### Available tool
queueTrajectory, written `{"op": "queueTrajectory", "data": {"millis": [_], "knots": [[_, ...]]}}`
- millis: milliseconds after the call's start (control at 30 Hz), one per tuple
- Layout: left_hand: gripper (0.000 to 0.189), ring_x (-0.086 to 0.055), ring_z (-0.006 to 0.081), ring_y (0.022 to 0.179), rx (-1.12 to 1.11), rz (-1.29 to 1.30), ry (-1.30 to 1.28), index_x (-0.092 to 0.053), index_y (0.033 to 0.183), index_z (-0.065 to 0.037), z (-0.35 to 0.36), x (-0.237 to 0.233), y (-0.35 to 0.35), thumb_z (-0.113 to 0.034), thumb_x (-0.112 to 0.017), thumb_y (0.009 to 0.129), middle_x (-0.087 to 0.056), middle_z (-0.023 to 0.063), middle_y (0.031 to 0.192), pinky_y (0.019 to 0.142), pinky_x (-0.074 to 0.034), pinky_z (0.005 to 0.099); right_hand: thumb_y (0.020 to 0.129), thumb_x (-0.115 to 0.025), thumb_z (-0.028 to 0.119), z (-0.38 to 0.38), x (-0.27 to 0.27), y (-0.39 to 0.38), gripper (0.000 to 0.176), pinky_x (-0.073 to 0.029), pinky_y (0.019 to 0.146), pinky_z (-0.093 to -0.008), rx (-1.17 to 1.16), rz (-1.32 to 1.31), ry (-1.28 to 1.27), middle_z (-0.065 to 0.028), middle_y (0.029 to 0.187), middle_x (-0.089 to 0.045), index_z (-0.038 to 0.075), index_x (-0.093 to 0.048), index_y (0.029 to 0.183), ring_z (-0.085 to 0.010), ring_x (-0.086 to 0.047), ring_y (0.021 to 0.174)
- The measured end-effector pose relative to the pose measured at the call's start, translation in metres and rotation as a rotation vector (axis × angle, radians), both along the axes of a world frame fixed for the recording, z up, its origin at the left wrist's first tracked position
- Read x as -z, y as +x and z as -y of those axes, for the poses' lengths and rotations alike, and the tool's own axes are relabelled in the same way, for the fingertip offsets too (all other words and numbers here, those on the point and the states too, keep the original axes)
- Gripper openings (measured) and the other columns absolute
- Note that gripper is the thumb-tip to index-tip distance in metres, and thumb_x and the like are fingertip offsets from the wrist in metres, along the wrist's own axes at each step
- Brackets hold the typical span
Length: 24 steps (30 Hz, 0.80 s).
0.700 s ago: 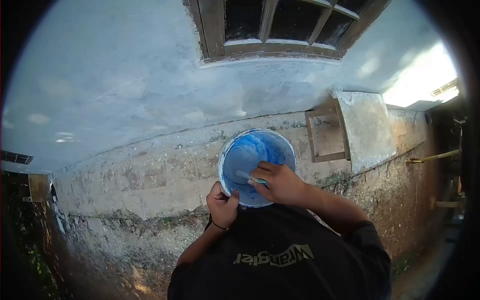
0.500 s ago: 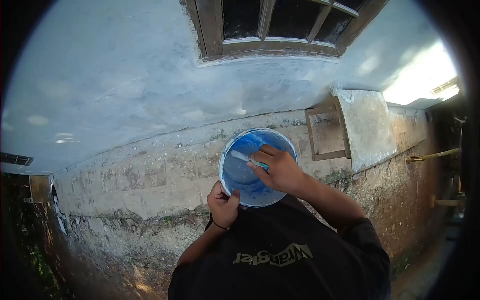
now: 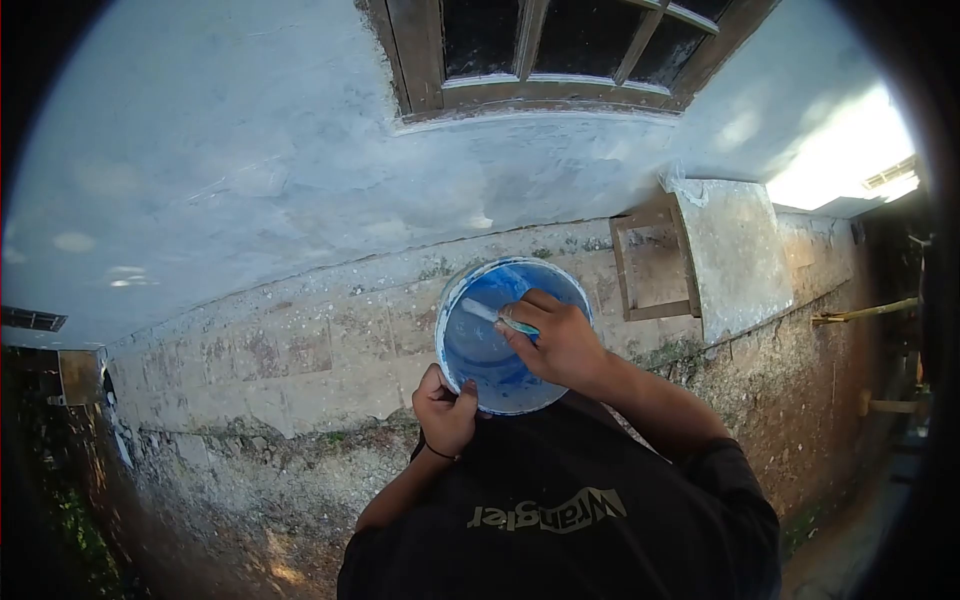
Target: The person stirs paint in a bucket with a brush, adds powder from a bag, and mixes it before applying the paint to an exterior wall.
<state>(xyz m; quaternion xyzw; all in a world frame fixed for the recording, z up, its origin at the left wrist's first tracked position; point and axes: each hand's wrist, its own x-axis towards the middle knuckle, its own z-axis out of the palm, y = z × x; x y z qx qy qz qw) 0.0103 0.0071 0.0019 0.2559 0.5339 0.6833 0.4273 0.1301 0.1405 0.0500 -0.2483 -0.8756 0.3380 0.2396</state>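
Observation:
A round blue bucket (image 3: 465, 385) with a whitish rim hangs in front of my dark shirt, its open top toward me. My left hand (image 3: 446, 412) grips the rim at the lower left, thumb on the inside. Inside the bucket's mouth, my right hand (image 3: 556, 340) is closed around the handle of a brush (image 3: 480, 310). The brush's pale end points to the upper left, over the bluish, paint-smeared inside. Whether its tip touches the paint I cannot tell.
A pale blue-white wall (image 3: 250, 140) rises ahead, with a wooden-framed window (image 3: 570, 95) at the top. A small wooden table or stool (image 3: 738, 255) stands against it at the right. Along its foot runs a worn, tiled ledge (image 3: 290, 350). A yellowish pole (image 3: 870, 311) shows far right.
The bucket and both hands have shifted very slightly to the left. My grips on the rim and brush look unchanged.

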Motion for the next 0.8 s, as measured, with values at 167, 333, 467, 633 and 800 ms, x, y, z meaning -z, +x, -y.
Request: {"op": "queueTrajectory", "data": {"millis": [167,333,467,633,800], "knots": [[0.009,-0.053,0.008,0.074,-0.01,0.011,0.02,-0.05,0.089,0.001,0.003,0.012,-0.002,0.003,-0.051,0.081,-0.058,0.0058,0.083,0.072,-0.043,0.0226,0.079,-0.059,0.009,-0.004,-0.013,0.016,0.014,-0.048,0.054,-0.039,0.084,0.156,0.113,-0.0137,0.078,-0.053,0.001,-0.055,0.089,-0.0322,-0.057,0.062],[0.008,-0.054,0.0078,0.069,0.028,0.056,0.026,-0.049,0.089,0.001,-0.002,0.007,-0.003,0.003,-0.051,0.082,-0.058,0.0064,0.082,0.062,-0.045,0.0215,0.079,-0.06,0.009,0.016,0.003,0.005,0.015,-0.049,0.055,-0.0387,-0.021,0.114,-0.053,-0.0147,0.08,-0.055,0.001,-0.056,0.091,-0.0329,-0.058,0.064],[0.008,-0.055,0.0089,0.062,0.035,0.029,0.013,-0.048,0.09,0.001,-0.002,0.007,-0.003,0.002,-0.05,0.083,-0.058,0.0078,0.08,0.05,-0.046,0.021,0.078,-0.061,0.01,0.008,0.006,-0.004,0.016,-0.048,0.055,-0.0371,0.043,0.004,-0.095,-0.0144,0.079,-0.056,0.0,-0.057,0.089,-0.0328,-0.059,0.064],[0.006,-0.056,0.0113,0.055,0.027,0.046,-0.01,-0.044,0.084,0.001,-0.001,0.007,-0.004,0.003,-0.05,0.083,-0.057,0.0096,0.074,0.045,-0.047,0.0229,0.078,-0.062,0.01,-0.006,-0.012,0.003,0.013,-0.046,0.051,-0.0367,0.246,-0.088,-0.014,-0.0142,0.079,-0.057,0.0,-0.058,0.086,-0.0314,-0.059,0.06],[0.01,-0.055,0.0113,0.052,0.054,0.06,-0.058,-0.043,0.078,0.001,-0.002,0.001,-0.003,0.004,-0.051,0.083,-0.056,0.0096,0.069,0.044,-0.046,0.0229,0.079,-0.062,0.01,-0.009,-0.006,-0.007,0.013,-0.046,0.05,-0.0371,0.273,-0.046,-0.052,-0.0138,0.079,-0.057,0.001,-0.058,0.087,-0.0313,-0.058,0.06]]}}
